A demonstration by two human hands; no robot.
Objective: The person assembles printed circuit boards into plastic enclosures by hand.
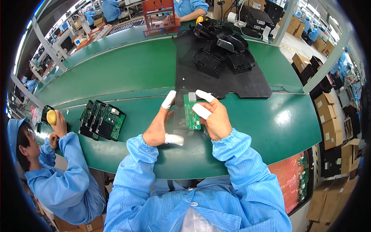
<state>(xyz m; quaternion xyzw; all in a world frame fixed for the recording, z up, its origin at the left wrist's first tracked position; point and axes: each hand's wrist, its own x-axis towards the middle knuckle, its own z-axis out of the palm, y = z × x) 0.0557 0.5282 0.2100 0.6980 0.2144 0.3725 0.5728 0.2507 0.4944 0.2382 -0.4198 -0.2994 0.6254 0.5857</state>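
Above the front of the bench, my right hand (217,119) pinches a green circuit board (192,118) by its right edge, between white-covered fingertips. The board stands roughly lengthwise away from me, with a pale block-shaped connector (192,97) at its far end. On the board's left, my left hand (157,125) spans a dark, see-through, smeared piece (179,116) between its white-covered thumb and finger. What that piece is stays too blurred to name. The board overlaps or touches its right side; I cannot tell which.
Several black plastic housings (224,46) lie heaped on a black mat (247,86) beyond my hands. Left on the green bench (147,102) stands a row of black housings with green boards (102,120). A co-worker (62,170) at far left holds a yellow round thing (51,117).
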